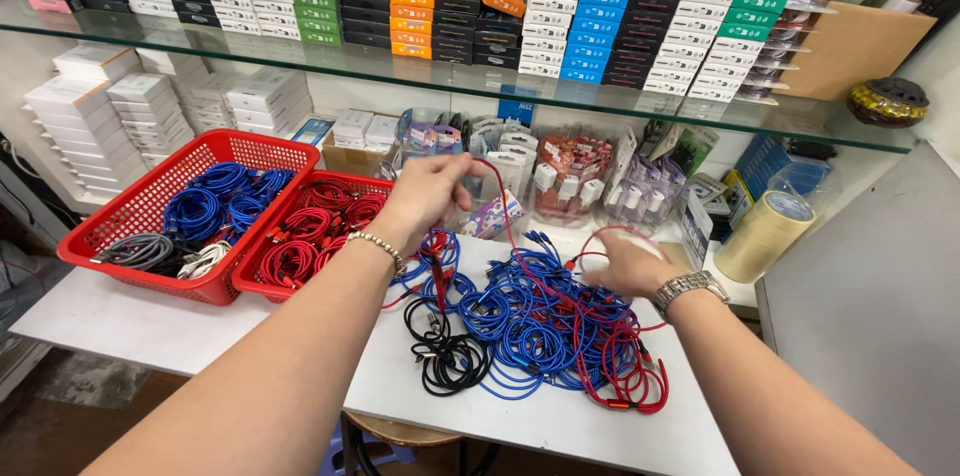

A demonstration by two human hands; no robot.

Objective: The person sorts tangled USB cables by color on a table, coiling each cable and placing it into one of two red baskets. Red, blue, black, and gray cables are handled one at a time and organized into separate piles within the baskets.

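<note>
Sorting: you seem to be pulling cables out of a messy pile and putting them away by colour.
Left hand: your left hand (428,191) is lifted up above the table, fingers pinched shut on a red cable (508,226).
Red cable: it runs from your left hand down and to the right, into the pile, and loops by your right hand.
Right hand: your right hand (628,266) rests on the right side of the pile. It touches the red loop, but you cannot tell if it grips it.
Pile: the tangled pile (540,321) sits in the middle of the white table (140,326). It is mostly blue, with red cables at the near right edge.
Black cable: a black cable (447,351) lies coiled at the near left of the pile.
Left basket: the big red basket (150,196) on the left has blue, grey and white cables in neat coils.
Right basket: the second red basket (262,281) just beside it holds coiled red cables.
Done: it looks like both baskets are partly full.
Left to do: a lot of cable is still knotted on the table, so the job looks about half done.
Far side: stacks of small boxes (600,11) sit on a glass shelf.
Tape: a roll of tape (762,234) stands at the far right.
</note>
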